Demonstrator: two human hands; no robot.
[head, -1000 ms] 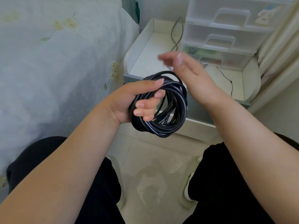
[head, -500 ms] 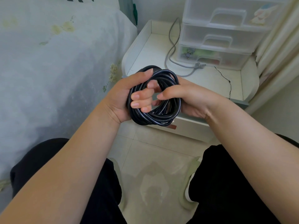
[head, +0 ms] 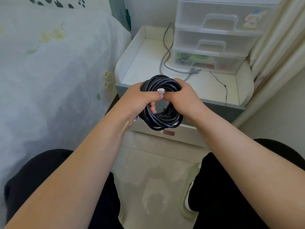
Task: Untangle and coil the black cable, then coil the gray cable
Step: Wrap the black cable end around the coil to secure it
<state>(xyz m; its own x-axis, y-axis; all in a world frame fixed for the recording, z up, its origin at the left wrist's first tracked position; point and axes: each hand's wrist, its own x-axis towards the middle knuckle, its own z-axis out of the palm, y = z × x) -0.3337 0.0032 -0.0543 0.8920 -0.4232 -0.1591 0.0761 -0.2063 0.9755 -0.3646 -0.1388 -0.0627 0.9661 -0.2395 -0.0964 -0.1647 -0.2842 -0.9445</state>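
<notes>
Half is judged done: the black cable is coiled and clamped by left hand and right hand, while the gray cable, at 12 o'clock, is left uncoiled.

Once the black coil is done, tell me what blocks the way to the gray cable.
Nothing visible. The gray cable lies loose on the nightstand, beside the drawers, just past the black coil held by both hands.

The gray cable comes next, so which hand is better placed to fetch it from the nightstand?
Probably the right hand: it grips the coiled black cable nearer the loose gray cable, while the left hand can hold the coil.
</notes>
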